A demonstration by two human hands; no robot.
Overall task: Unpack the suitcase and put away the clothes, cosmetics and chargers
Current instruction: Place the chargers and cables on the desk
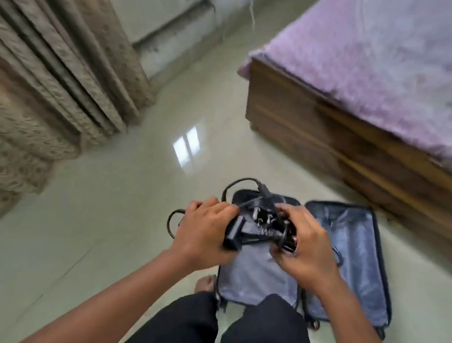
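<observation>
Chargers (pixel 257 228) gripped by left hand (pixel 204 235) and right hand (pixel 300 250) above seemingly emptied suitcase (pixel 352 258); next, stowing them.

a glossy pale green tiled floor (pixel 114 202) reflects window light. heavy beige patterned curtains (pixel 24 90) hang at left; a dark wooden bed (pixel 314 132) with a fluffy lilac cover (pixel 374 47) stands right.

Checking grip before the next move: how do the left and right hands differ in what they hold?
The left hand wraps the black adapter brick; the right hand grips the plug end. The left hand sits higher and over the floor; the right hand is over the open suitcase. Both hold the same black charger.
</observation>
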